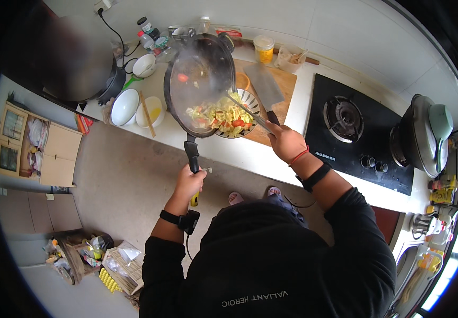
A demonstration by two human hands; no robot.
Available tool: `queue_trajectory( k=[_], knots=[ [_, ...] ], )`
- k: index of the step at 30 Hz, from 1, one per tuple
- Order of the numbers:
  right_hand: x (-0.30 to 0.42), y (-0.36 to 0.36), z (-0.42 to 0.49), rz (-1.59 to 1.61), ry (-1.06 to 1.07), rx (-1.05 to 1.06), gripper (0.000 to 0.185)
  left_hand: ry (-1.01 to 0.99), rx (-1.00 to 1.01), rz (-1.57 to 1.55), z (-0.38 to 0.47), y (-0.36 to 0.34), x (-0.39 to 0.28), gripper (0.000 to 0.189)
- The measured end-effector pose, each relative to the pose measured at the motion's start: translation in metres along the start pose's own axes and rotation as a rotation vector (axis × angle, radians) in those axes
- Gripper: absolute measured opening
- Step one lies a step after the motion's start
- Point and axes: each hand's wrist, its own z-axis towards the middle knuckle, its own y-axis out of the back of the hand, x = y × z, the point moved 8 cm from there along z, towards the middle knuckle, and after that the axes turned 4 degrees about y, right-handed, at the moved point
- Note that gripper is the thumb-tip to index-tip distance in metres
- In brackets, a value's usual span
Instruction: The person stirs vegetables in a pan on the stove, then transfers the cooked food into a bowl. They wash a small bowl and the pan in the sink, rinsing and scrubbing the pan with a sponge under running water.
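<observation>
My left hand (190, 183) grips the black handle of a steaming frying pan (199, 71), which is tilted toward a patterned plate (255, 104). Cooked cabbage with red pieces (229, 117) spills over the pan's lower rim onto the plate. A few bits, one of them red, still cling inside the pan. In my right hand (288, 144) is a metal cooking utensil (248, 113), its far end at the food and hidden there. Under and behind the plate lies a wooden cutting board (288, 81) with a cleaver (264, 85) on it, its black handle close to my right hand.
On the right is a black gas stove (334, 139) with a lidded wok (415, 131). White bowls (125, 106) and wooden chopsticks (147, 113) sit left of the pan. Bottles (146, 41), a yellow-labelled tub (264, 48) and an orange ring-shaped item (242, 80) stand farther back.
</observation>
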Motion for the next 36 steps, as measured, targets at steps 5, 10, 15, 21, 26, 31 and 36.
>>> queue_trajectory(
  k=[5, 10, 15, 21, 26, 31, 36],
  knots=[
    [-0.020, 0.004, -0.019, -0.015, -0.013, -0.044, 0.034, -0.004, -0.016, 0.052, 0.003, 0.004, -0.005, 0.016],
    [-0.037, 0.002, -0.030, -0.015, -0.017, -0.044, 0.035, 0.001, -0.030, 0.060, 0.007, 0.008, -0.012, 0.016],
    [-0.042, -0.003, -0.035, 0.013, -0.002, -0.065, 0.035, 0.002, -0.063, 0.050, 0.009, 0.011, -0.016, 0.016],
    [-0.033, 0.016, -0.025, 0.206, 0.042, -0.209, 0.035, 0.013, -0.088, 0.032, 0.005, 0.022, -0.013, 0.018],
    [0.005, 0.026, 0.013, 0.426, 0.176, -0.264, 0.034, -0.032, -0.093, 0.051, 0.000, 0.029, -0.021, 0.016],
    [0.037, 0.003, 0.052, 0.770, 0.141, -0.241, 0.036, -0.018, -0.093, 0.017, -0.003, 0.029, -0.023, 0.015],
    [0.051, -0.015, 0.074, 1.097, 0.144, -0.281, 0.039, -0.024, -0.064, -0.020, -0.003, 0.030, -0.021, 0.016]
  ],
)
